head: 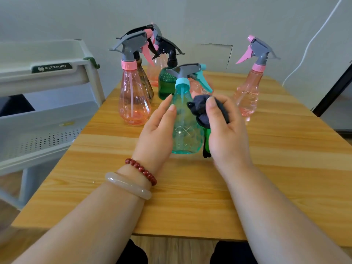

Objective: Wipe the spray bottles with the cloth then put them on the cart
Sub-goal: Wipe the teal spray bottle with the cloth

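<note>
Risk lies chiefly in tipping. The teal bottle (183, 119) stands upright near the middle of the table (190, 197), and it looks light and nearly empty. A firm rub from the cloth (200, 107) on one side, met only by a flat hand on the other, could push it over. It could also slide it into the big pink bottle (133, 100) just to its left. The cluster behind, including the green bottle (166, 84), stands close enough that a careless lift could knock one down. A slim pink bottle (247, 94) stands well apart on the right. The cart (47, 121) stands beside the table's left edge, so each carry must pass over the big pink bottle's side.

Left hand (158, 130): fingers straight and together, laid against the teal bottle's left side, steadying it, not wrapped round it.

Right hand (226, 130): fingers and thumb curled round the bunched dark cloth, pressing it to the bottle's right shoulder below the cap.
</note>
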The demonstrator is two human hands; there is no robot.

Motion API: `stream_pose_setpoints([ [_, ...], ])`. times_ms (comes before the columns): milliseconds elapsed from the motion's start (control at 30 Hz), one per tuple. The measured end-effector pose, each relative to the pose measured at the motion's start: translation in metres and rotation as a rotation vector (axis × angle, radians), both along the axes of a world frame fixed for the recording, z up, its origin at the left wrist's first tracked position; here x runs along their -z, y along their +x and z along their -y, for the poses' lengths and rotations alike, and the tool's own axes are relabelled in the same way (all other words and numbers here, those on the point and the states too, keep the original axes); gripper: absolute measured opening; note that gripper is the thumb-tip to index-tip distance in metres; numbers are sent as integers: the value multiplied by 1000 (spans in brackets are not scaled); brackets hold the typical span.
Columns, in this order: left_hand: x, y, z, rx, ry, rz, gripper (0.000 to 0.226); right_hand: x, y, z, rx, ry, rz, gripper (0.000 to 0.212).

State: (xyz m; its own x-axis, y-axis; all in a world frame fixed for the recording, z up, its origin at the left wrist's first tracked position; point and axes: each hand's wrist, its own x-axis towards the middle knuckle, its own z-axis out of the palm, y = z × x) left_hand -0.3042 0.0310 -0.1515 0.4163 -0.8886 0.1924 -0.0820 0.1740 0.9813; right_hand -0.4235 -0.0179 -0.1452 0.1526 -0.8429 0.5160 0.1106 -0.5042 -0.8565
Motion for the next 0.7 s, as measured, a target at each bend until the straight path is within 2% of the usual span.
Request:
stream_pose_setpoints([
  [167,1,-2,-1,27,-29,-10,39,4,-3,1,217,-249,-141,22],
  [300,2,1,0,36,-60,-114,38,6,-1,-3,98,-450,-210,27],
  [367,1,2,-1,52,-68,-95,41,6,1,-5,22,-481,-234,25],
  [467,0,0,-3,87,-97,-49,38,5,0,1,54,-467,-235,18],
  [600,0,-9,-4,143,-95,77,39,5,-5,14,127,-207,-85,22],
  [700,3,-5,-2,141,-104,58,40,5,-9,6,71,-348,-156,21],
])
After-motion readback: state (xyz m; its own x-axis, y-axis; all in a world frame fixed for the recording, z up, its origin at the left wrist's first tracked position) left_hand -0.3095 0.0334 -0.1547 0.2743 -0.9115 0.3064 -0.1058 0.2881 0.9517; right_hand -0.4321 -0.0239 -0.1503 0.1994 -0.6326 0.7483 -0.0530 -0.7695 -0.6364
